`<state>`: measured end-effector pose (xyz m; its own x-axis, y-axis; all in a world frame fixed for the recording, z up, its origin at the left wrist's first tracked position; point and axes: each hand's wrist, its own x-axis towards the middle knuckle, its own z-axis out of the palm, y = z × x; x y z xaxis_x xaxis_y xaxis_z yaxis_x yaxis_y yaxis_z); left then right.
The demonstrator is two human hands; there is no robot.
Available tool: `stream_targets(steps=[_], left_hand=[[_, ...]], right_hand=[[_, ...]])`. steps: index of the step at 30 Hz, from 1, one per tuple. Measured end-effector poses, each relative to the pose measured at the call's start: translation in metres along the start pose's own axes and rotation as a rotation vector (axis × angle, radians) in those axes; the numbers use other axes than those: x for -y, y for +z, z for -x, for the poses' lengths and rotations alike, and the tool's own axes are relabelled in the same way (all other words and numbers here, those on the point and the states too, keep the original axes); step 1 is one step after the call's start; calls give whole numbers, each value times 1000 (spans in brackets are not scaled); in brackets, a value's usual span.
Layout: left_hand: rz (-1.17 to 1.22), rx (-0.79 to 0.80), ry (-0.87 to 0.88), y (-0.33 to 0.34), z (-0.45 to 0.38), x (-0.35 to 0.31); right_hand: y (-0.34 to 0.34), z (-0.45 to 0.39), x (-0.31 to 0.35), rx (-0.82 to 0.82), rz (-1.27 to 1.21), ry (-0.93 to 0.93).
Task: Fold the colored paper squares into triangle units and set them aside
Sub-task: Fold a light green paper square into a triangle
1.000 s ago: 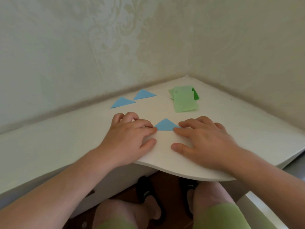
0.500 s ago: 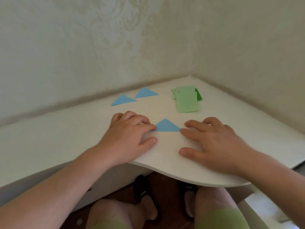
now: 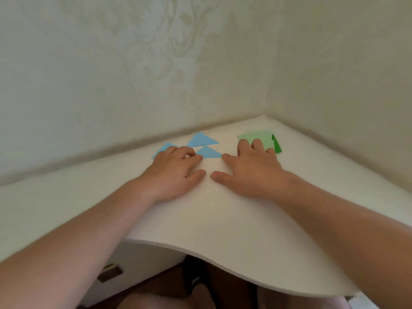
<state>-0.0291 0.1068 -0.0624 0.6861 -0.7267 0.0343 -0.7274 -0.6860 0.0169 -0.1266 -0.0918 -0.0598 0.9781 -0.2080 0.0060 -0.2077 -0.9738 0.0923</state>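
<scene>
A folded blue triangle [image 3: 208,152] lies flat on the white table [image 3: 223,219], between my two hands. My left hand [image 3: 176,168] touches its left corner with the fingertips; my right hand [image 3: 249,170] touches its right corner with the index finger. Both hands lie flat on the table with fingers stretched. Two more blue triangles sit just behind: one [image 3: 201,140] in plain view, the other [image 3: 163,148] half hidden by my left hand. Light green paper squares [image 3: 263,138] lie behind my right hand, partly covered by its fingers, with a dark green piece [image 3: 276,146] at their right edge.
The table fills a corner between two pale patterned walls [image 3: 156,74]. Its curved front edge [image 3: 223,257] runs across the lower part of the view. Below it are my knees and a drawer handle [image 3: 110,273].
Both hands have slid the blue triangle away from me toward the back of the table, next to the other two triangles. My right hand now overlaps the green paper.
</scene>
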Motion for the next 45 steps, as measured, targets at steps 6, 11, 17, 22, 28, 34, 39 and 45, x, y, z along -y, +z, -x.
stream_targets(steps=[6, 11, 17, 22, 28, 34, 39, 45], left_hand=[[4, -47, -22, 7, -5, 2], [191, -55, -55, 6, -9, 6], [307, -341, -117, 3, -41, -24], [276, -133, 11, -4, -88, -84], [167, -8, 19, -4, -120, -111], [295, -146, 51, 5, -119, -105], [633, -179, 91, 5, -112, -101], [1315, -271, -11, -6, -111, -102]], right_hand=[[3, -15, -13, -10, -69, -25], [2, -21, -71, -359, -589, -25], [1, -40, -133, -434, -794, 199], [14, -50, -129, -431, -882, 239], [27, -48, -133, -386, -994, 210], [21, -52, -135, -366, -1060, 224], [6, -41, -131, -313, -1155, 159], [-9, -28, -123, -154, -1581, -2]])
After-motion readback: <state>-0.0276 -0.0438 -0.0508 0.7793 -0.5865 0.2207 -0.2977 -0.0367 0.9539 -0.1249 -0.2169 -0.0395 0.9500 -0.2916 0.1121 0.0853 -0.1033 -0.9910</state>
